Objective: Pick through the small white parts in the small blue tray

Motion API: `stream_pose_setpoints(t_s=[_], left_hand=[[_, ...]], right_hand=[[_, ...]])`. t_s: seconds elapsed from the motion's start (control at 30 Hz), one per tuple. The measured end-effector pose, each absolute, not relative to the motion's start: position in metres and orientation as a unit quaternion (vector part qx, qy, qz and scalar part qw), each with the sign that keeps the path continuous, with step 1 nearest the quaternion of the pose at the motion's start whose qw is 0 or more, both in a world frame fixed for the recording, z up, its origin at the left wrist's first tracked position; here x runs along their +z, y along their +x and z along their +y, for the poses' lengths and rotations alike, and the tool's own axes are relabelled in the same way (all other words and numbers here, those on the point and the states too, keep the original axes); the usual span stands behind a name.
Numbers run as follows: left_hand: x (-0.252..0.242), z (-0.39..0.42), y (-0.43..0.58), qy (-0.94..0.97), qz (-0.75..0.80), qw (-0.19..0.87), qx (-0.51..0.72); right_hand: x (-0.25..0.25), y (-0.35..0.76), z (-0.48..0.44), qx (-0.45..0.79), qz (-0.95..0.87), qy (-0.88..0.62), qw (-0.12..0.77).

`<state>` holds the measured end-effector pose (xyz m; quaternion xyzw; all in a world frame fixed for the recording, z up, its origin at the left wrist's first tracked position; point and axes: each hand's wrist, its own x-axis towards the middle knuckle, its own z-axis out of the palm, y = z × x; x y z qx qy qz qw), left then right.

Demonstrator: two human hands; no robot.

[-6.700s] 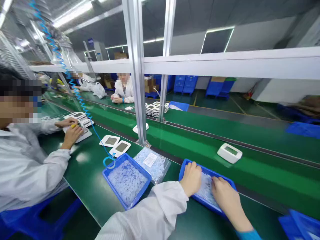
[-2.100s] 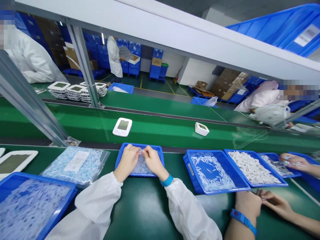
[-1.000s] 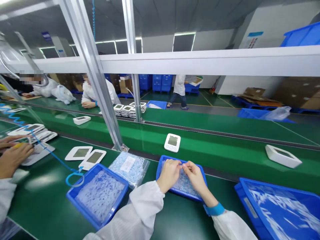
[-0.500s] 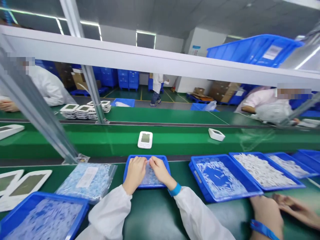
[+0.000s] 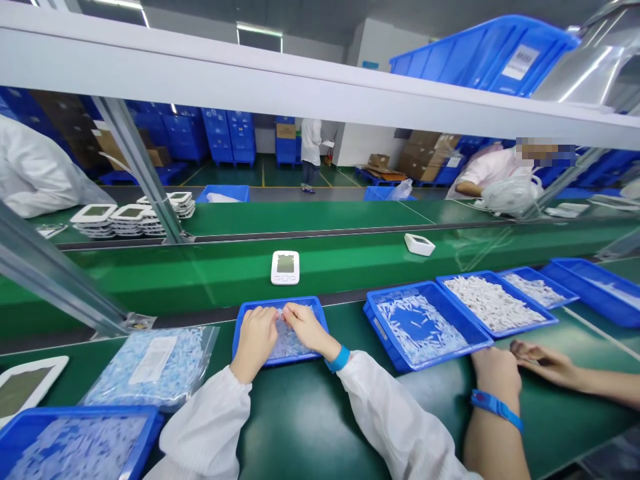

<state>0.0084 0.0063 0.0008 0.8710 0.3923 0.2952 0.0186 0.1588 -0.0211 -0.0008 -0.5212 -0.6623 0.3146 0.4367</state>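
Belt: since the earlier frames the white device has slid rightward on the green belt, from beyond our left hand to straight past our fingertips.
Left hand: ours has its fingers bent, the tips close together; a pale speck shows there, but we cannot tell whether it is gripped.
Right hand: thumb and forefinger of ours come together just beside the left fingertips; whatever they may grasp is too small for us to tell.
Small blue tray: directly beneath both hands, which cover part of it.
Pale pieces: inside that tray, under the right fingers, their shape hard to make out.
Plastic bag: left of our left hand, its label unreadable to us.
Lower-left tray: nearer us than the bag, cut off by the picture's edge.
Strip tray: right of our right hand, well apart from it.
Co-worker's hands: beyond our right sleeve; we cannot see what they hold.
Stacked devices: far beyond our left hand, partly hidden by a metal post.
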Motion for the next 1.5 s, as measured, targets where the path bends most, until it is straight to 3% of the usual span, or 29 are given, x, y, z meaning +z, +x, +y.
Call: stream_pose_setpoints(t_s=[0.27, 0.93, 1.33, 1.5], left_hand=[[-0.004, 0.005, 0.012, 0.871, 0.382, 0.040, 0.308], [-0.002, 0.004, 0.018, 0.896, 0.351, -0.028, 0.271], [-0.008, 0.009, 0.024, 0.886, 0.352, -0.028, 0.301], [-0.011, 0.013, 0.019, 0.866, 0.370, 0.005, 0.335]], right_hand=[[-0.003, 0.157, -0.023, 0.279, -0.676, -0.543, 0.413], [-0.003, 0.158, -0.022, 0.277, -0.682, -0.565, 0.371], [0.003, 0.160, -0.029, 0.285, -0.636, -0.547, 0.464], [-0.002, 0.159, -0.022, 0.392, -0.512, -0.490, 0.587]])
